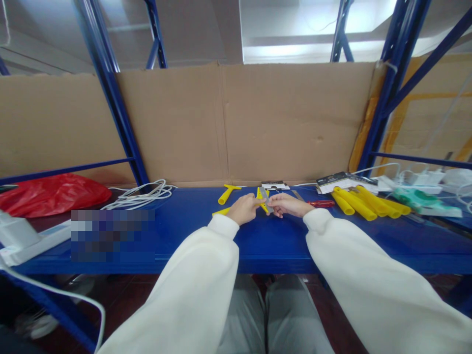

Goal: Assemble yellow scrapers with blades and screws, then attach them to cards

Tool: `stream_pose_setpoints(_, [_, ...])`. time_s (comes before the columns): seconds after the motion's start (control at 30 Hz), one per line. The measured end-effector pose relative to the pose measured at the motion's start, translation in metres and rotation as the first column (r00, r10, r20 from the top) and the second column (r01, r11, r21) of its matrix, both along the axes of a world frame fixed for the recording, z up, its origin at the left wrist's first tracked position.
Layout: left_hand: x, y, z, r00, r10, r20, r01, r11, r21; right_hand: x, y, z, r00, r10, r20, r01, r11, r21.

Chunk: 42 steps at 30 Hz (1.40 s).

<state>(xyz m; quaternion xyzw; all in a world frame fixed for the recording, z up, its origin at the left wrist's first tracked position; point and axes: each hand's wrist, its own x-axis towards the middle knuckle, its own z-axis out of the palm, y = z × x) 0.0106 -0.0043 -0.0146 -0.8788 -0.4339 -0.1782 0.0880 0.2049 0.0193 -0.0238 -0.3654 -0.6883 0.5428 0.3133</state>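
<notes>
Over the middle of the blue table my left hand (244, 209) and my right hand (286, 203) meet, both with fingers closed. A flat grey strip (264, 194), like a metal blade, is pinched by my right hand. It lies against a yellow plastic piece (262, 201), which the fingers of my left hand grip; its shape is partly covered. Behind my left hand lies a yellow T-shaped handle (225, 194), and another yellow piece (221, 212) shows beside the wrist. A red-handled tool (320, 203) rests just past my right wrist.
Several yellow handles (356, 202) lie at the right, before printed packets (332, 182). Farther right is a green-and-white packet (424, 200). Coiled white cable (145, 195), a red plastic bag (55, 194) and a white power strip (37, 243) occupy the left. Cardboard (228, 123) walls the back.
</notes>
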Motion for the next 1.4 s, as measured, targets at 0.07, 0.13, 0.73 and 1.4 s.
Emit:
stream_pose_setpoints(0.07, [0.0,0.0,0.0,1.0,0.003,0.0,-0.003,1.0,0.004,0.0,-0.001,0.0,1.0,0.02,-0.008,-0.02,0.998,0.051])
stream_pose_setpoints(0.13, [0.001,-0.001,0.001,1.0,0.008,0.004,-0.008,1.0,0.005,-0.001,-0.001,0.0,0.999,0.029,-0.013,-0.028,0.995,0.101])
stream_pose_setpoints(0.73, [-0.007,0.006,-0.005,0.993,0.093,-0.072,-0.1,0.99,-0.099,0.004,0.011,-0.001,0.882,-0.426,0.201,0.333,0.866,0.374])
stream_pose_setpoints(1.4, [-0.006,0.004,-0.004,0.988,0.083,-0.128,-0.101,0.985,-0.139,-0.049,0.033,0.016,0.226,-0.662,0.715,0.082,0.744,0.663])
